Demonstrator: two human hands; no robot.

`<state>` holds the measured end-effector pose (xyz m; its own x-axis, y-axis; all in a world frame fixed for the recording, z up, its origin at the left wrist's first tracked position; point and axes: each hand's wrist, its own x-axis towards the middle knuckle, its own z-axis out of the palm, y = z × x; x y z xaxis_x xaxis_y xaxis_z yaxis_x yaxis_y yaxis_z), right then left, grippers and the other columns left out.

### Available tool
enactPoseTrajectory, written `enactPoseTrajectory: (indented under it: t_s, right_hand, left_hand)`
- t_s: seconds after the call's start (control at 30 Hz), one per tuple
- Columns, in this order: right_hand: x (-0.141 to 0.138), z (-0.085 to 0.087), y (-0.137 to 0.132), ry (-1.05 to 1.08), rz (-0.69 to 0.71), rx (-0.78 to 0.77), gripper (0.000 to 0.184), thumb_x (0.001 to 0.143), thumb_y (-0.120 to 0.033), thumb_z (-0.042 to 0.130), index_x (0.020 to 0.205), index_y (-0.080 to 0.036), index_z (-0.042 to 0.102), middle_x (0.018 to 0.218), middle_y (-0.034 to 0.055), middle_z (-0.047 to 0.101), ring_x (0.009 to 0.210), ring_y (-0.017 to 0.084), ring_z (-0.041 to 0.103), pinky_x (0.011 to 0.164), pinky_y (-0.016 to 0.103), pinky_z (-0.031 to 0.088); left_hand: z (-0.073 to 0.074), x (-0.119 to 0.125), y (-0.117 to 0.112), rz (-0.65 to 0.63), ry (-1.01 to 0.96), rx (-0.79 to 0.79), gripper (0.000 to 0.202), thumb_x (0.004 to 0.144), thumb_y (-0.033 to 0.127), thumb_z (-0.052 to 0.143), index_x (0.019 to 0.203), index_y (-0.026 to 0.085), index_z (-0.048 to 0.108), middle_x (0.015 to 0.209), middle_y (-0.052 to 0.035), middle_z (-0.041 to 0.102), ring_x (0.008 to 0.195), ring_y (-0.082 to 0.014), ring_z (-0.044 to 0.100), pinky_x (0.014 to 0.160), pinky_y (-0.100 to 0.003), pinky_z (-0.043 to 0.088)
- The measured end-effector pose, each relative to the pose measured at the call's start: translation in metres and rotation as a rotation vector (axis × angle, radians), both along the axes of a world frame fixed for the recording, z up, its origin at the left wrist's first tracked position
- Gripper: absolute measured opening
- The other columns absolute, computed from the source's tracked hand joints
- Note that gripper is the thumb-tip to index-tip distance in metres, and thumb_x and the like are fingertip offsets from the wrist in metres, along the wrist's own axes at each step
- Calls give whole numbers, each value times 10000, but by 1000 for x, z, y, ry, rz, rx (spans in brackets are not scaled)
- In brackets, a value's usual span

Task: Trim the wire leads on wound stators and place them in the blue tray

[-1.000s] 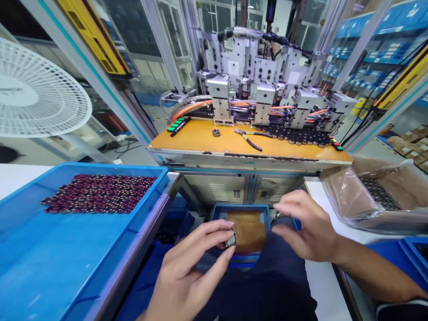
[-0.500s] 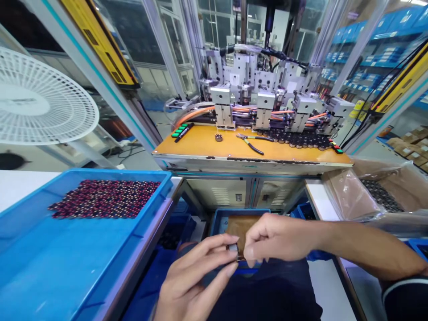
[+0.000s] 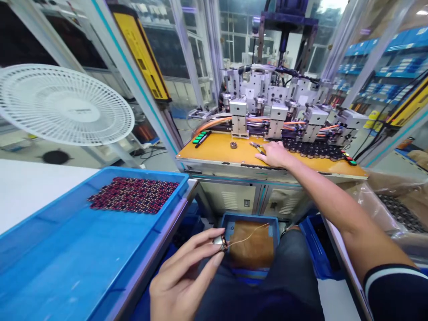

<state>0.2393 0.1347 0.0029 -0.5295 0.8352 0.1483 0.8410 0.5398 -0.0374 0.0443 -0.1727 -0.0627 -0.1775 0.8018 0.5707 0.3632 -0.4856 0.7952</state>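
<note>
My left hand point(image 3: 197, 265) pinches a small round metal motor part point(image 3: 219, 242) between thumb and fingers, above my lap. Copper windings show on its right-hand end, and a long, thin copper wire point(image 3: 249, 236) trails from it to the right. My right hand point(image 3: 274, 154) is stretched out to the orange worktop point(image 3: 214, 154), its fingers closed round the handles of a pair of pliers point(image 3: 257, 146). The jaws point left and still lie on the worktop; the hand hides much of the handles. To their left stands a single small round part point(image 3: 233, 145).
A blue tray point(image 3: 110, 249) at left holds many dark red-and-black parts point(image 3: 133, 195). Behind the worktop stands a machine point(image 3: 277, 116), with rows of black parts point(image 3: 314, 150) before it. A blue bin point(image 3: 225, 218) sits below; a white fan point(image 3: 70, 107) stands at left.
My right hand has left the part in my left hand and reached forward to the pliers. The copper wire now shows hanging out from the part. The view has shifted.
</note>
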Motion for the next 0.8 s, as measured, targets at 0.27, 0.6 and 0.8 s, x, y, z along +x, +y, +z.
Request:
enactPoseTrajectory:
  t_s: [0.27,0.6,0.8]
  right_hand:
    - [58,-20,-99,58,187,3,501,812,-130,617,1301,-81,524,1207,198,597,1127,291,564,1001,403,436]
    - [79,-88,-270,791,447,-571,724,826,-115,573,1498,-246,337,1127,76,686,1044,179,661,1022,348,485]
    - [67,-90,-271,674,356,-710,733,773,-210,619,1483,-148,448,1341,170,611,1325,295,522,1140,448,389]
  left_hand:
    - [-4,2,2,37,-123,-42,277,854,67,668,993,291,753,1107,-7,762,1031,-164,729,858,-256,624]
    - [-2,17,8,26,-109,-81,289,857,68,674,1019,295,750,1119,10,753,1044,-150,715,853,-225,622]
    - [-2,18,5,22,-100,-92,300,854,60,673,1025,294,748,1125,13,752,1055,-140,715,871,-205,609]
